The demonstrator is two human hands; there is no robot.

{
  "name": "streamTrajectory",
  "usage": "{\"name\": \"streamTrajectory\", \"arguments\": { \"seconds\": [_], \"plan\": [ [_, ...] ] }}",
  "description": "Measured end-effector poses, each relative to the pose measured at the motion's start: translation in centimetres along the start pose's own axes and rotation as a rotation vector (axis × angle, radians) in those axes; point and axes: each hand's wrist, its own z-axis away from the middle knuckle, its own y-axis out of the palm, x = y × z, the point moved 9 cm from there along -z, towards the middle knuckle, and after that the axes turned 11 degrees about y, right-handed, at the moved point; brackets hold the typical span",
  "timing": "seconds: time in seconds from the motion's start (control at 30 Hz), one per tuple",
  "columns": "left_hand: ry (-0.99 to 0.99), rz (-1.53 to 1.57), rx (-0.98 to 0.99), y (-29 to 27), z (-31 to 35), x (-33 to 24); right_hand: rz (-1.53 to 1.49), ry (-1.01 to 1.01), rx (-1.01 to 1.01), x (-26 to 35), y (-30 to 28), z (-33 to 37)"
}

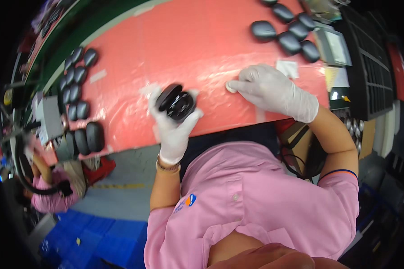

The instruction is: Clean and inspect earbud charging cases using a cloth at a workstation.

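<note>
My left hand [173,132], in a white glove, is closed around a black headphone ear cup [182,106] with a glossy rounded face and a dark oval padded part beside it. It holds this just above the red-covered table, near the front edge. Farther right, my gloved right hand [267,89] is closed in a pinch, low over the table. Between its thumb and fingers sits a small pale round piece [230,87], whose kind I cannot make out. The two hands are apart.
Several dark oval pods [289,42] lie at the far right of the red table [179,40], and more [78,75] line its left side. Black padded pieces [95,136] stand at the left front corner. A black rack [368,67] stands right; another person [54,193] sits left.
</note>
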Motion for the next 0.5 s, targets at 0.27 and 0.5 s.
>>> {"name": "streamTrajectory", "arguments": {
  "seconds": [0.27, 0.5],
  "plan": [
    [0.053, -0.027, 0.056, 0.2, 0.2, -0.6, 0.636, 0.777, -0.857, -21.6, -25.1, 2.4],
    [0.017, 0.014, 0.022, -0.4, 0.7, -0.6, 0.676, 0.970, -0.436, -27.0, -24.6, -2.7]
  ]
}}
